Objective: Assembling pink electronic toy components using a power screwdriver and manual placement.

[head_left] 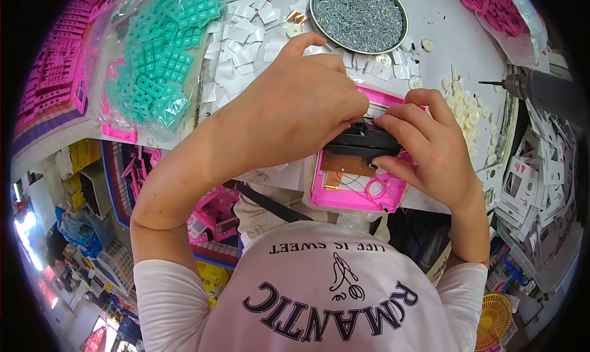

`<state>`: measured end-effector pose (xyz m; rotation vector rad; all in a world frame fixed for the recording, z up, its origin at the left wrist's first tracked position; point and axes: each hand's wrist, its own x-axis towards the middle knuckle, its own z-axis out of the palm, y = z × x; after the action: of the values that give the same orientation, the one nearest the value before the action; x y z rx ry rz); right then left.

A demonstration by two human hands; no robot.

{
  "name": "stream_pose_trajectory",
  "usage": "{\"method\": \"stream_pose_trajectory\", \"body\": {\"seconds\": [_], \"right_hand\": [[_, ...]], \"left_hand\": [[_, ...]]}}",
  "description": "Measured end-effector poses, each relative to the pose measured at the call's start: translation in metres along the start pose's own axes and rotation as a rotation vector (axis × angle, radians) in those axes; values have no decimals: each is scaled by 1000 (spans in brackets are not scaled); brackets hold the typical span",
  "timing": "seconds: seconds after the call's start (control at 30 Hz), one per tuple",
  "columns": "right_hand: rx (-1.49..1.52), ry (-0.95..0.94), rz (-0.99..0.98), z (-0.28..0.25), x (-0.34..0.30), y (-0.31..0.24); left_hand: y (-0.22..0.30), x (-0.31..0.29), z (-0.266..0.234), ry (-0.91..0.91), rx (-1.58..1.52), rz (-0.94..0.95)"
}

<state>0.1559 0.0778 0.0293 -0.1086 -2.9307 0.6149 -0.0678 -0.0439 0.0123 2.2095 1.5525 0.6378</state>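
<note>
A pink plastic casing lies at the table's front edge, holding a brown circuit board, thin wires and a round white piece. Across its middle sits a black plastic part. My left hand reaches over from the left, its fingers closed at the far side of that part; the fingertips are partly hidden. With thumb below and fingers above, my right hand grips the right end of the same part.
A round metal tray of small screws stands ahead. Bagged teal keypads and stacked pink casings lie left. White paper pieces and cream round parts are scattered about. A power screwdriver juts in from the right.
</note>
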Motion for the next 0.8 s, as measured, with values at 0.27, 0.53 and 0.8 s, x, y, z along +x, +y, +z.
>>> {"method": "stream_pose_trajectory", "body": {"seconds": [0.27, 0.53, 0.8], "right_hand": [[-11, -1, -19, -1, 2, 0], [-28, 16, -19, 0, 2, 0], [-14, 23, -25, 3, 1, -1]], "left_hand": [[3, 4, -4, -38, 78, 31], [6, 4, -1, -6, 97, 30], [8, -10, 7, 67, -71, -93]]}}
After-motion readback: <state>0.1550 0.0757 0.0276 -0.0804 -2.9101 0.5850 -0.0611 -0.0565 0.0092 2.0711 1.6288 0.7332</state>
